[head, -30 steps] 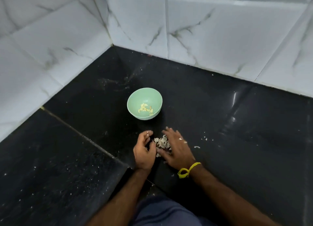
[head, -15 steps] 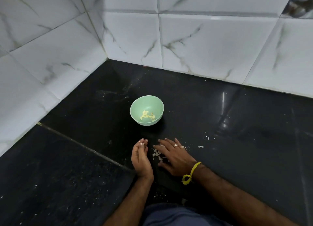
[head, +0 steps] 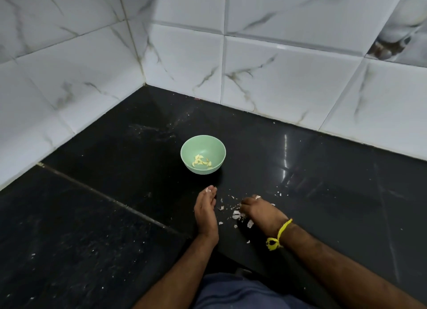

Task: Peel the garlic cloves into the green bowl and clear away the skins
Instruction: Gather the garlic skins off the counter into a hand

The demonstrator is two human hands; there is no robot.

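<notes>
Two bare hands work a black stone counter: left hand (head: 206, 212) on edge, fingers straight, empty; right hand (head: 258, 210) curled knuckles-up over white papery garlic skins (head: 236, 214), grip unclear. Round green bowl (head: 203, 154) of peeled cloves (head: 201, 161) at twelve o'clock.

green bowl (head: 203, 154): small, round, pale green, upright on the black counter near the tiled corner. peeled garlic cloves (head: 201, 162): a few pale yellow pieces lying loose on the bowl's bottom, toward its near side. garlic skins (head: 236, 214): thin white flakes scattered on the counter in front of the bowl, well apart from it; the largest pieces lie close together, with smaller scraps spread around them and one stray flake (head: 280, 194) off to the right.
</notes>
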